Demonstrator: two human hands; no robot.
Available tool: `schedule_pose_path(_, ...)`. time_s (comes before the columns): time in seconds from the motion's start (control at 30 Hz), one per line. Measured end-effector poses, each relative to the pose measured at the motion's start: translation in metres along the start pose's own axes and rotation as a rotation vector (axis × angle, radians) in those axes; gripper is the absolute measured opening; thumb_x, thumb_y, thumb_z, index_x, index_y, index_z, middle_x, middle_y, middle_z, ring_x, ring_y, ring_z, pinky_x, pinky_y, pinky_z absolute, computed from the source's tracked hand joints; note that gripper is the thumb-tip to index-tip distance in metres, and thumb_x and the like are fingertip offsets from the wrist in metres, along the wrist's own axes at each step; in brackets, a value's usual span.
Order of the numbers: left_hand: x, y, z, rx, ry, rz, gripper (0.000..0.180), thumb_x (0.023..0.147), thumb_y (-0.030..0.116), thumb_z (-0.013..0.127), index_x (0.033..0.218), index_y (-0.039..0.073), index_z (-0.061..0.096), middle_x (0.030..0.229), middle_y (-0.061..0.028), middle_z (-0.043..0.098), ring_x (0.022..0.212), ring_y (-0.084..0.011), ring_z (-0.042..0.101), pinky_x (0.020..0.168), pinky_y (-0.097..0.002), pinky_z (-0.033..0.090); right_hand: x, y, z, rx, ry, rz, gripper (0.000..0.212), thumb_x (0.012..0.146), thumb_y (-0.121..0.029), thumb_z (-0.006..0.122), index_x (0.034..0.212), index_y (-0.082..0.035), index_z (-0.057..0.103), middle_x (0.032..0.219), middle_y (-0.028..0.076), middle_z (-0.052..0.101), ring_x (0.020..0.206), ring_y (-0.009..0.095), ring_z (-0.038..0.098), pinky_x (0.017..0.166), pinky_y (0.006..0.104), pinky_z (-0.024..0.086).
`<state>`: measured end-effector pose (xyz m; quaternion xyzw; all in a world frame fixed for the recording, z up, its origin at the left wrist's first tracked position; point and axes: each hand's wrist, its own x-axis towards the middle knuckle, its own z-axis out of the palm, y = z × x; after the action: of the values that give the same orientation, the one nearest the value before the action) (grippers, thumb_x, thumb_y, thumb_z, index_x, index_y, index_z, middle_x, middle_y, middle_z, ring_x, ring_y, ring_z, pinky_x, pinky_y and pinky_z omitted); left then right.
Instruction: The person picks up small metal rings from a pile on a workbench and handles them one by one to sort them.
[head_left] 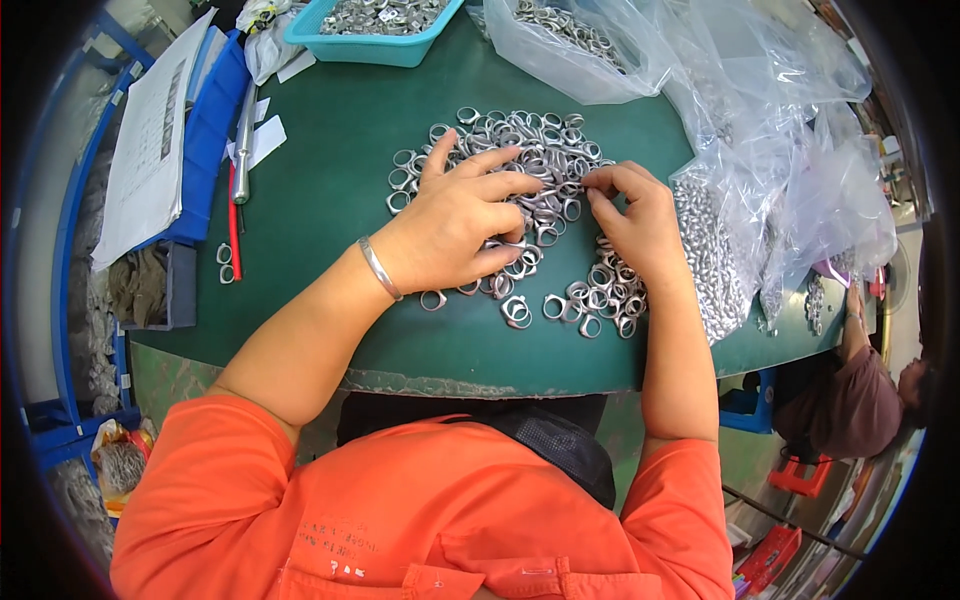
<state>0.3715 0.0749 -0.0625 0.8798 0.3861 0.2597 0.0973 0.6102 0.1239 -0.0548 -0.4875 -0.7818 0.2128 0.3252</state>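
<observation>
A heap of silver metal rings (545, 135) lies on the green tabletop (310, 180) in front of me. My left hand (455, 215) rests over the left side of the heap, palm down with its fingers spread among the rings. On the heap's right edge my right hand (632, 215) has thumb and forefinger pinched together. A small ring seems to be at its fingertips, but it is too small to make out surely. Below that hand sits a smaller group of rings (600, 295). One pair of rings (516, 312) lies apart near the front.
Clear plastic bags of metal parts (705, 250) fill the right side. A turquoise basket (375, 48) of parts stands at the back. Left are a blue tray (205, 150) with papers, a red pen (234, 225) and a metal rod (243, 150). Another person (850, 400) sits far right.
</observation>
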Motion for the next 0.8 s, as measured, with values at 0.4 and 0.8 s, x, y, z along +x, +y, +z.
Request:
schedule_pose_path(0.4, -0.002, -0.007, -0.002, -0.103, 0.094, -0.092, 0.013, 0.076, 0.015, 0.076, 0.074, 0.011, 0.064, 0.127, -0.0052, 0.063, 0.133, -0.0282, 0.047, 0.113, -0.0634, 0.016, -0.003, 0.008, -0.014, 0.071, -0.008, 0.101, 0.014, 0.078, -0.005, 0.068, 0.089, 0.002, 0.07, 0.083, 0.014, 0.067, 0.076, 0.022, 0.066, 0.07, 0.0347, 0.052)
schedule_pose_path(0.8, -0.002, -0.009, -0.001, -0.115, 0.157, -0.064, 0.01, 0.077, 0.012, 0.076, 0.078, 0.01, 0.066, 0.124, -0.0059, 0.064, 0.13, -0.0282, 0.051, 0.112, -0.0606, 0.023, -0.005, 0.002, -0.031, 0.13, -0.342, 0.0, 0.013, 0.075, -0.002, 0.07, 0.088, 0.0, 0.072, 0.085, 0.011, 0.066, 0.077, 0.023, 0.064, 0.071, 0.0318, 0.051)
